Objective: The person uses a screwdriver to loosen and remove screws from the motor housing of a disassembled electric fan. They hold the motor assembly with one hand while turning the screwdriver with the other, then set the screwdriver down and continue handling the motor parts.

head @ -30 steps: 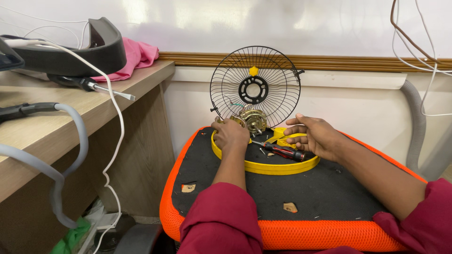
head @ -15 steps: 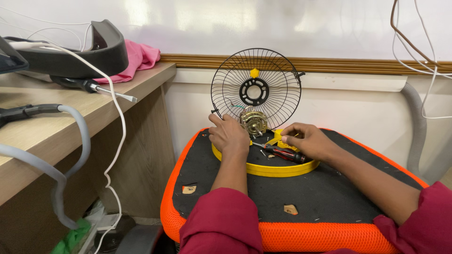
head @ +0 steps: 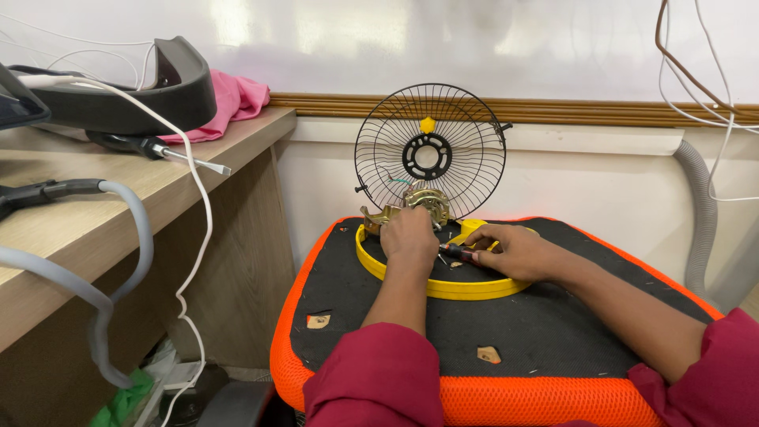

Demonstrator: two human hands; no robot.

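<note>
Fingers of the left hand (head: pixel 409 236) curl down over a brass-coloured motor part (head: pixel 425 202), gripping it from above at the foot of a black wire fan guard (head: pixel 430 152) that stands upright against the wall. Just to its right, the right hand (head: pixel 510 249) is closed around a small screwdriver (head: pixel 457 252) with a dark, red-marked handle, its tip pointing left toward the other hand. Both hands work inside a yellow plastic ring (head: pixel 443 287) that lies flat on a black pad with an orange mesh border (head: pixel 545 395); the motor part sits at the ring's far edge. Two small tan scraps (head: pixel 319 320) lie on the pad nearer the person, whose sleeves are dark red. Left of the pad stands a wooden bench (head: pixel 118 213) carrying a larger screwdriver (head: pixel 162 152), a pink cloth (head: pixel 233 99), a black curved casing (head: pixel 150 87), a white cable and a grey hose (head: pixel 118 213).
</note>
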